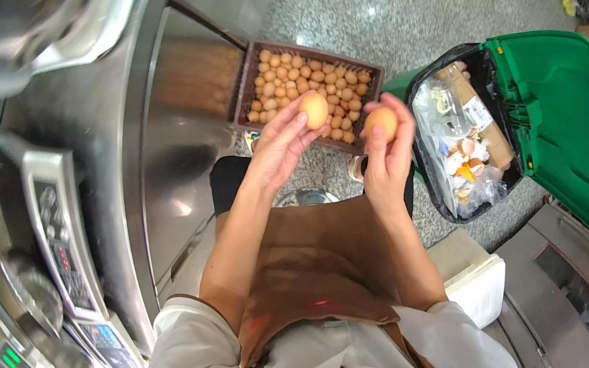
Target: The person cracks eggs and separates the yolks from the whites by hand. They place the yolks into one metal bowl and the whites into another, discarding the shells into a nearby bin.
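Observation:
My left hand [280, 148] holds a brown egg [314, 111] between thumb and fingers, above the near edge of a crate. A second brown egg [382, 123] is in my right hand [391, 159], which is slightly blurred. Both eggs look whole on the sides I can see. Below them on the floor is the dark brown plastic crate [307, 48], holding many loose brown eggs [282, 73]. My hands and the held eggs hide part of its near side.
A green wheeled bin [568, 109] stands at right with its lid swung back. Inside its black liner lie cardboard, clear plastic and broken eggshells [467, 149]. Stainless-steel cabinets [188, 143] run along the left. A metal bowl [305, 197] is partly visible before my lap.

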